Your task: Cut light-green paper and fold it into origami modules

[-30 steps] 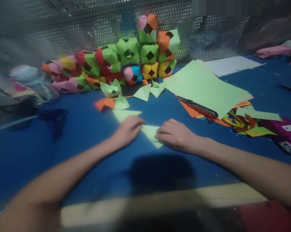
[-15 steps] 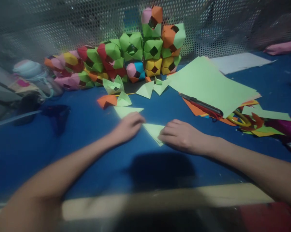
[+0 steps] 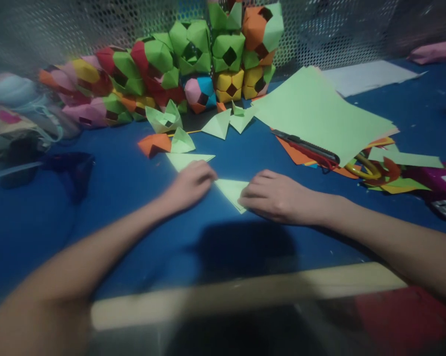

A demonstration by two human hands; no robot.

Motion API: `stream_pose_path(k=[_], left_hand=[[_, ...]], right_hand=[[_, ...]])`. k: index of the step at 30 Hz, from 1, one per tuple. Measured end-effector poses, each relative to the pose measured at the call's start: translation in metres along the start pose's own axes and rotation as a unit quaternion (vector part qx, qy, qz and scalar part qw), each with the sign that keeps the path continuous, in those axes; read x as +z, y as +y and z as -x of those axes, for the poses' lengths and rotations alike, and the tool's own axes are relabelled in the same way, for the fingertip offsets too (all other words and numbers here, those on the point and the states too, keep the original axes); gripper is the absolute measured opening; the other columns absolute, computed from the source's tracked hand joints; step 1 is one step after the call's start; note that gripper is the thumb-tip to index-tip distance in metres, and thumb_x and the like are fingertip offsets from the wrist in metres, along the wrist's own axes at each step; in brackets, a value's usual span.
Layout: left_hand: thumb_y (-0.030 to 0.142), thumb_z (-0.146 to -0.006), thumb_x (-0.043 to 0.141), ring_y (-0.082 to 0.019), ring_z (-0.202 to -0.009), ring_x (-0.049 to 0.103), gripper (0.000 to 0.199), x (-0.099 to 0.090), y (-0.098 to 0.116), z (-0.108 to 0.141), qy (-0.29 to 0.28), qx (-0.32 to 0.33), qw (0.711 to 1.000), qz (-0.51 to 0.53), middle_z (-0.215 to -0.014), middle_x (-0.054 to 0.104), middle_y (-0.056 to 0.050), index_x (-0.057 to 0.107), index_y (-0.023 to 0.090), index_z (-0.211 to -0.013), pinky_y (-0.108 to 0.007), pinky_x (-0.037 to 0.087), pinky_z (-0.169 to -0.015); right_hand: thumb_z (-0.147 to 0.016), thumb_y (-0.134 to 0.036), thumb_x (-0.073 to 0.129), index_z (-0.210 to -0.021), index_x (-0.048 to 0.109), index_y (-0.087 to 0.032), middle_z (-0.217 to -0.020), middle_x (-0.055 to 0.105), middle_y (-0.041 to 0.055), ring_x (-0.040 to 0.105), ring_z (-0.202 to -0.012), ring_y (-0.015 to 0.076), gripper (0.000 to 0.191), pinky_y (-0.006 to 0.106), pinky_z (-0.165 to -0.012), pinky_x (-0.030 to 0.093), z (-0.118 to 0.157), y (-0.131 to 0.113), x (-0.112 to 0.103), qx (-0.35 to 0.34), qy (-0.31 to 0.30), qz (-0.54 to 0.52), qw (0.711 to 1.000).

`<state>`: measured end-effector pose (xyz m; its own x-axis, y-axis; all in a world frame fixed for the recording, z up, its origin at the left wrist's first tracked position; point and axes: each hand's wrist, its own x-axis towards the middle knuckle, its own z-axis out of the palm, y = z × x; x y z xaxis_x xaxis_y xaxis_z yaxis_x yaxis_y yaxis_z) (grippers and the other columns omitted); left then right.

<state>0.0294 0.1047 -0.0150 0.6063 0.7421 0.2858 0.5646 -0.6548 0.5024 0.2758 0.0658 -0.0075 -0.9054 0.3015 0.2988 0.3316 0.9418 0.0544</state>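
On the blue table lies a folded light-green paper triangle, pointing toward me. My left hand has its fingers curled and pinched at the triangle's left corner. Over its right part rests my right hand, fingers bent together and gripping or pressing that edge; the fingertips partly hide the paper. Just beyond my left hand is another flat green paper triangle. Behind it sit an orange folded piece and a small green folded piece.
Colourful folded-paper balls are stacked along a perforated metal panel. To the right lie a stack of green paper sheets, a utility knife, yellow-handled scissors and paper scraps. At the left is a jug-like container.
The whole view has shifted, so the scene sits higher in the picture and slightly left. Both hands stay at the paper triangle with little visible movement.
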Motion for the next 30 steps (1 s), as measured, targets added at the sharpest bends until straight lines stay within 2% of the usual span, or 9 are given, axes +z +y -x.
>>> stream_pose_path(k=[20,30], left_hand=[[0.011,-0.080,0.047,-0.017,-0.085,0.053,0.017,0.0002,0.0001,-0.0011,-0.004,0.001,1.000,-0.014,-0.082,0.059,-0.003,0.061,0.018,-0.075,-0.033,0.044,-0.080],[0.011,-0.079,0.046,-0.017,-0.085,0.054,0.016,-0.0004,0.0006,-0.0009,-0.004,-0.011,1.000,-0.013,-0.083,0.061,-0.003,0.060,0.018,-0.078,-0.034,0.045,-0.080]], right_hand=[[-0.096,-0.014,0.033,-0.090,0.064,-0.014,-0.081,0.062,0.0082,0.045,-0.074,0.0170,0.032,0.032,-0.072,0.030,-0.0009,-0.0030,-0.0052,-0.007,-0.029,0.021,0.999],[-0.094,-0.012,0.036,-0.088,0.065,-0.014,-0.079,0.061,0.0072,0.044,-0.070,0.0162,0.029,0.032,-0.072,0.030,-0.0007,-0.0054,-0.0023,0.004,-0.017,0.011,1.000]])
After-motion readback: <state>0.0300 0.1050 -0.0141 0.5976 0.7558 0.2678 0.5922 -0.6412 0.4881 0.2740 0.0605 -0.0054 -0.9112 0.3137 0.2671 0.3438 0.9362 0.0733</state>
